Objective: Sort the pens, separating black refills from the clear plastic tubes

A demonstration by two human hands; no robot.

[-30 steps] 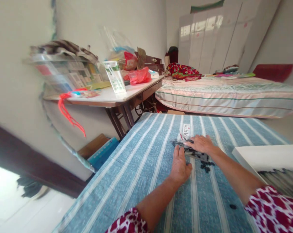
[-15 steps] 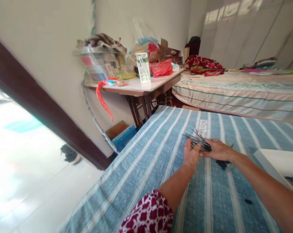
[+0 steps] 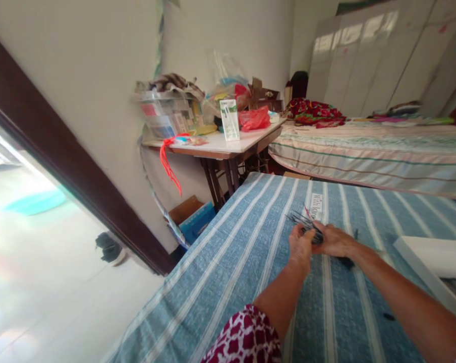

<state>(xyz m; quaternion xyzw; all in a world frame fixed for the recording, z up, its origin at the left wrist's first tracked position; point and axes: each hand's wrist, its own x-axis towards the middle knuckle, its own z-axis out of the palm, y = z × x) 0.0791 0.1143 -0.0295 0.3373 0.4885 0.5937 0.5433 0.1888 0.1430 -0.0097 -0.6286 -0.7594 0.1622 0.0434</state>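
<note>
Over the blue striped cloth (image 3: 228,282), both hands are closed on one bundle of thin black strands (image 3: 318,235), whose loose ends fan out to the upper left. My left hand (image 3: 300,244) grips it from the near left side, thumb on top. From the right, my right hand (image 3: 334,241) has its fingers wrapped round the other end. What exactly the strands are is too small to tell. Just beyond the hands lies a white label (image 3: 316,200) printed "With love", partly covered. A dark item (image 3: 347,262) shows beneath my right wrist.
At the right stands an open white box (image 3: 417,246) with dark items inside. A small black piece (image 3: 389,316) lies near my right forearm. Behind are a cluttered side table (image 3: 228,146) and a bed (image 3: 349,146). A blue box (image 3: 195,222) is on the floor at left.
The view has tilted up slightly, so the scene sits lower. Both hands keep hold of the bundle; the right hand has shifted slightly around it.
</note>
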